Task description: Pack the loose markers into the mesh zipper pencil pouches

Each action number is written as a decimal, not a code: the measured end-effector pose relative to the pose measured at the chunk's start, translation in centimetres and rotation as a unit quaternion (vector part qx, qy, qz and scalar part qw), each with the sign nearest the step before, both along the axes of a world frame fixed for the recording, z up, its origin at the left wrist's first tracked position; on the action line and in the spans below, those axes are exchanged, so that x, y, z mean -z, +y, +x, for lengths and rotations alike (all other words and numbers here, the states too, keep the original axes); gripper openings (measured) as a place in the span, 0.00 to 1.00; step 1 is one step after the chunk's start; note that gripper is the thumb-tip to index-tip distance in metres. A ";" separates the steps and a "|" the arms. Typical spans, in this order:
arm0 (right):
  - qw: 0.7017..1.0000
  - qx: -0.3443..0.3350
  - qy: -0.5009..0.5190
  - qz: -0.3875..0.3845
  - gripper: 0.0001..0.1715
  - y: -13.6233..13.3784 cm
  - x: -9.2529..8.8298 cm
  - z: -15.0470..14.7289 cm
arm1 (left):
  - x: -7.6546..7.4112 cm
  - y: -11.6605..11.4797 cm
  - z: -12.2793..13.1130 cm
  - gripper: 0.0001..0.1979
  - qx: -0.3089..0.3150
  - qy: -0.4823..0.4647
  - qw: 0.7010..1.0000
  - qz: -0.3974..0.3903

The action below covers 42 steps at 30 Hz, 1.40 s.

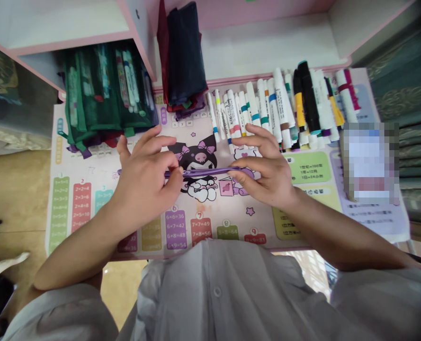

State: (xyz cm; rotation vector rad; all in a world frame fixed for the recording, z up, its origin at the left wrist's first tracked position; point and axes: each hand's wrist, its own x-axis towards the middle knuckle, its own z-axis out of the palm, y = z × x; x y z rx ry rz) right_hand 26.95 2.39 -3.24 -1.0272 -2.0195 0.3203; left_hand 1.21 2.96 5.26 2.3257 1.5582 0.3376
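Observation:
A purple zip pouch is seen edge-on as a narrow band across the middle of the desk, its zipped edge facing up. My left hand pinches it left of centre between thumb and forefinger, the other fingers raised. At its right part, the thumb and a finger of my right hand close on the same edge, with the remaining fingers lifted. The pouch's left end pokes out beyond my left hand. Its sides and any contents are hidden from above.
Many markers lie in a row behind my right hand. Green mesh pouches with markers are stacked at the back left. Dark folded pouches stand beside the shelf divider. A blurred-out object lies at the right.

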 end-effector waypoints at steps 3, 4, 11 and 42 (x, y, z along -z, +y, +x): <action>1.000 0.006 0.001 -0.002 0.07 0.1 0.1 0.1 | -0.1 0.1 -0.1 0.10 -0.003 0.003 1.000 0.004; 1.000 0.006 0.002 0.000 0.07 0.1 0.1 0.1 | -0.1 0.1 -0.2 0.10 -0.003 0.003 1.000 0.007; 1.000 0.001 0.004 0.005 0.06 0.1 0.2 0.3 | 0.0 0.2 -0.3 0.10 0.001 0.003 1.000 0.009; 0.999 -0.014 -0.018 0.025 0.02 0.3 0.2 0.0 | 0.0 -0.2 -2.2 0.10 -0.045 0.027 0.998 -0.015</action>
